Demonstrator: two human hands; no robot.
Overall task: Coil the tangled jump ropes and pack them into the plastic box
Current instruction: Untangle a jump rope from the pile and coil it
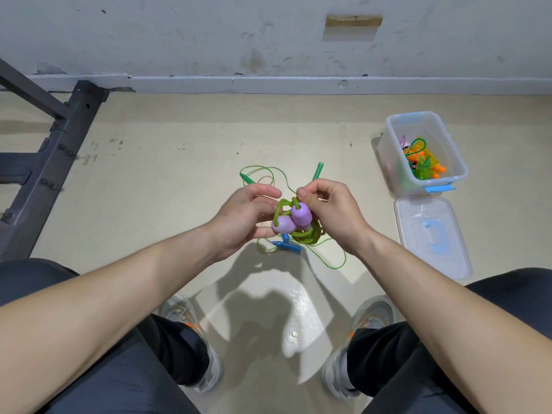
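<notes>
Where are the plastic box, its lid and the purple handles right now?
plastic box (392, 162), head view, left wall.
lid (418, 222), head view, bare clear top.
purple handles (301, 215), head view, body of the upper handle.

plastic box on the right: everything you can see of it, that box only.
The plastic box is a clear, rectangular tub, upright and open on the floor at the person's front right. A blue latch sits at its near end. Inside lie ropes in green, orange and purple. Its clear lid lies flat on the floor by that end; whether they touch is unclear. No hand touches it.
</notes>
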